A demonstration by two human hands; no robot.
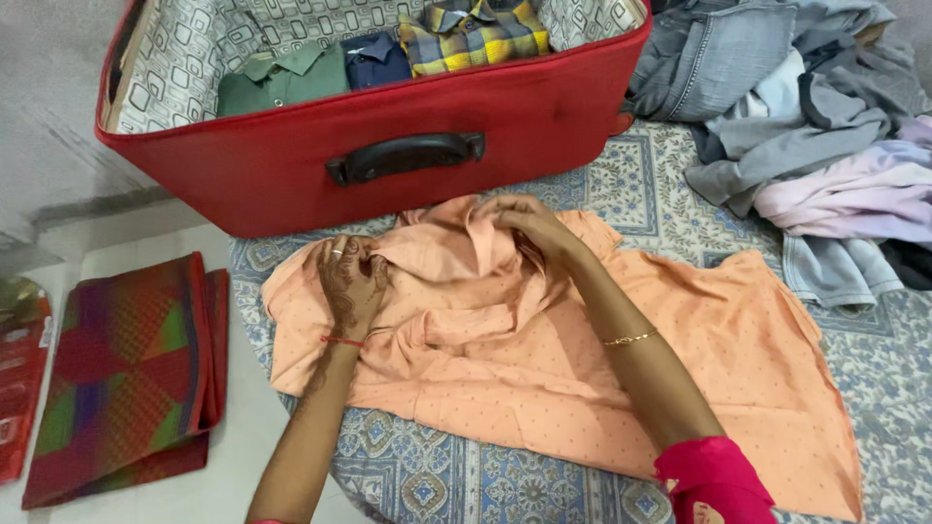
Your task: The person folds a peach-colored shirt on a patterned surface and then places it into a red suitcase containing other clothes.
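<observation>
At far left I note a red packet (21, 383), cut off by the frame edge, lying on the pale floor (146, 247). Beside it lies a folded mat (126, 374) woven in red, green and purple. Above stands an open red suitcase (388, 146) with a black handle (406, 156) and a patterned grey lining. Inside it I count three folded shirts in a row: a green shirt (283, 78), a navy shirt (377, 58) and a yellow plaid shirt (473, 34). Their lower halves are hidden behind the front wall of the case, and its far corners run out of view.

In front of the suitcase a peach shirt (582, 378) is spread on a blue printed bedsheet (456, 475). My left hand (351, 286) is closed on a bunched fold of it near the collar, fingers pinching the cloth. My right hand (534, 225) pinches the raised collar area at the top centre, fingertips pressed together on the fabric. The bunching hides the buttons, so I cannot tell whether they are done up.

At right a pile of clothes (806, 126), grey, denim and pale lilac, is heaped on the sheet and cut off by the frame; separate garments are hard to tell apart.
</observation>
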